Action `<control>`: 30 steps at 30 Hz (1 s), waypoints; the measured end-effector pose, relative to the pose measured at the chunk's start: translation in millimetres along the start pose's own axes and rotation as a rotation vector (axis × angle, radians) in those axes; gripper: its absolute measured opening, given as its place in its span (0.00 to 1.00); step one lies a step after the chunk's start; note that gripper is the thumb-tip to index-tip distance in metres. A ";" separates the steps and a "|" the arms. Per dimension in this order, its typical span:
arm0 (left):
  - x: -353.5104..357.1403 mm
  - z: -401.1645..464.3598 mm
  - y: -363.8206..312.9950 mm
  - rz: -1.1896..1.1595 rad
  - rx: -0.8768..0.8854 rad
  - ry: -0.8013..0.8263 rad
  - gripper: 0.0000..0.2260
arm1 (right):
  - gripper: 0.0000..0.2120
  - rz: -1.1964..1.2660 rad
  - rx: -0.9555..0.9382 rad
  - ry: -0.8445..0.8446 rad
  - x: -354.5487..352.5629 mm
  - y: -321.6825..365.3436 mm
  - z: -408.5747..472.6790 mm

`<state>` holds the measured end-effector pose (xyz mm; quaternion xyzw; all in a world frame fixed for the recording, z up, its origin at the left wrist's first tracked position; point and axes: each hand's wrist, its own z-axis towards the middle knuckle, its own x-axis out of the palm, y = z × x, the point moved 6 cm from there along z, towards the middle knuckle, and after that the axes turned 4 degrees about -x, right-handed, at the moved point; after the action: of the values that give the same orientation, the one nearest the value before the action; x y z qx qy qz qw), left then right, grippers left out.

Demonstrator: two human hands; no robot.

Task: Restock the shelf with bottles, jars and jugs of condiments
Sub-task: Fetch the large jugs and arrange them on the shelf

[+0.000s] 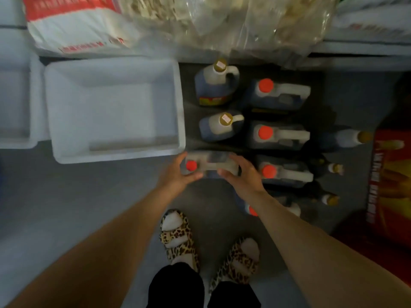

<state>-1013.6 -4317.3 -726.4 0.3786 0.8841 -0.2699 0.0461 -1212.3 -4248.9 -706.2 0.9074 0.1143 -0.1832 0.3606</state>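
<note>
Two hands close on a red-capped jug (211, 164) standing on the grey floor (66, 196), just beside the near right corner of a white foam tub (113, 107). The left hand (178, 174) curls round the cap end of the jug; the right hand (242, 172) wraps over its handle end. The frame is motion-blurred, so how firmly the fingers grip cannot be told.

Right of the tub, more jugs stand packed on a dark patch of floor. Two yellow-capped jugs (216, 85) line up close along the tub's right wall, with a narrow strip of bare floor between them and the wall. Farther right of the tub runs a column of red-capped jugs (278, 134), almost touching one another, the nearest partly hidden under the right forearm. Beyond them, well away from the tub, are three slim bottles (347, 138) with gold caps, beside a red carton (389, 181) at the frame's right edge.

Behind the tub, a red-and-white sack (73, 25) and a clear plastic bag (244, 25) overhang a shelf edge (360, 50). A second foam tub (15, 103) touches the first on its left.

Nearer than the tub, open grey floor spreads to the left; the person's feet in leopard-print sandals (178, 236) stand on it.
</note>
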 end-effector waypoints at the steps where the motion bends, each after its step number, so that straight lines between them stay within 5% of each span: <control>1: 4.5 8.3 6.1 -0.028 0.008 0.014 0.41 | 0.26 0.032 -0.001 -0.006 5.4 -8.1 2.9; 10: 14.9 46.1 16.2 -0.083 0.070 0.032 0.43 | 0.19 0.170 -0.134 -0.091 18.2 -33.3 21.4; 17: 16.9 47.2 19.9 -0.201 0.075 0.051 0.40 | 0.13 0.035 -0.187 -0.064 13.1 -24.6 27.3; 30: -16.8 -13.8 -7.4 -0.191 0.010 0.088 0.36 | 0.22 -0.211 -0.245 -0.111 -22.1 34.0 -13.3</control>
<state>-1005.2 -4325.2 -706.6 0.3041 0.9160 -0.2608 -0.0207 -1217.4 -4265.6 -667.2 0.8281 0.2105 -0.2547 0.4528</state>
